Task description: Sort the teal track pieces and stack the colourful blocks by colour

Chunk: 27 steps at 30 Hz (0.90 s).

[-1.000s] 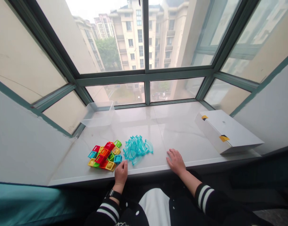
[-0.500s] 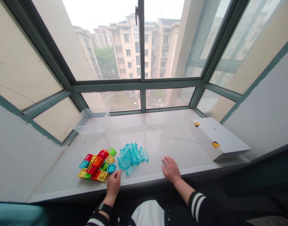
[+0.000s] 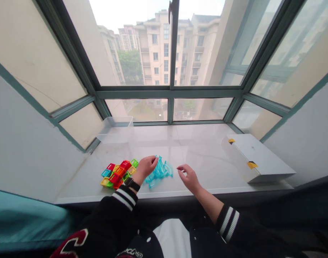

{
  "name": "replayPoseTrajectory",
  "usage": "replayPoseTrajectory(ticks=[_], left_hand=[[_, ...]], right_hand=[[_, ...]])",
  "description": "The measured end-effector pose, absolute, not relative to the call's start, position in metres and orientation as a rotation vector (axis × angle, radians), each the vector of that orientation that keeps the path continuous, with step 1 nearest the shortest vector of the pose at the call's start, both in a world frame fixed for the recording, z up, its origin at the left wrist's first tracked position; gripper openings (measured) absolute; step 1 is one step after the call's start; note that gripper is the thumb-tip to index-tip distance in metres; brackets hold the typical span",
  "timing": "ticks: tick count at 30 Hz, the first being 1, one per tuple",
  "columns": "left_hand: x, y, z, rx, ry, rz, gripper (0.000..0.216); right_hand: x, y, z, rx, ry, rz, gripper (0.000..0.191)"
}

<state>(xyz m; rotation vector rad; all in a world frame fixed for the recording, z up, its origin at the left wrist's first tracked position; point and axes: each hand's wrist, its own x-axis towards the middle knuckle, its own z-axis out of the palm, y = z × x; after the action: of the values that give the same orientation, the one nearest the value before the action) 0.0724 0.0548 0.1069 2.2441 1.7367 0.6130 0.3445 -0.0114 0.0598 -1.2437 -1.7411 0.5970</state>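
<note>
A pile of translucent blue plastic pieces (image 3: 160, 170), some curved, lies on the white ledge. My left hand (image 3: 145, 167) reaches over the pile's left part, fingers curled together at its upper edge. The hand covers some of the pieces, and whatever its fingertips pinch is hidden. To the right of the pile my right hand (image 3: 189, 177) is raised over the ledge, thumb and fingers apart, holding nothing. Coloured plastic blocks (image 3: 117, 175) in red, orange, yellow, green and blue are heaped left of the blue pile, partly behind my left wrist.
A clear plastic bin (image 3: 114, 135) stands at the back left by the window. On the right sits a white box (image 3: 263, 156) with yellow and black tabs. The ledge (image 3: 198, 143) runs up to the window frame (image 3: 142, 94), with walls on both sides.
My left hand has moved from the ledge's front edge forward and right onto the blue pieces. The right hand has lifted off the ledge and turned toward the pile. The view has shifted left.
</note>
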Motion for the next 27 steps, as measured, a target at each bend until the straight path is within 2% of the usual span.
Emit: replayPoseTrajectory(ticks=[5,9,12,14,20,24,27], left_hand=[[0.113,0.109,0.123,2.424,1.745,0.409,0.033],[0.122,0.143,0.122,2.436,1.780,0.321,0.031],[0.120,0.158,0.119,2.410,1.823,0.274,0.029],[0.119,0.163,0.116,2.383,1.849,0.265,0.029],[0.123,0.167,0.100,2.258,1.865,0.341,0.028],[0.123,0.172,0.094,2.088,1.872,0.454,0.029],[0.122,0.179,0.093,1.927,1.852,0.552,0.033]], right_hand=[[0.266,-0.034,0.156,-0.870,-2.226,0.839,0.015],[0.230,-0.046,0.184,-1.028,-2.367,0.752,0.040],[0.220,-0.045,0.187,-1.251,-2.333,0.669,0.053],[0.219,-0.041,0.184,-1.331,-2.289,0.638,0.054],[0.225,-0.019,0.170,-1.046,-2.379,0.788,0.034],[0.231,-0.012,0.157,-0.812,-2.421,0.814,0.025],[0.233,-0.016,0.150,-0.852,-2.411,0.775,0.025]])
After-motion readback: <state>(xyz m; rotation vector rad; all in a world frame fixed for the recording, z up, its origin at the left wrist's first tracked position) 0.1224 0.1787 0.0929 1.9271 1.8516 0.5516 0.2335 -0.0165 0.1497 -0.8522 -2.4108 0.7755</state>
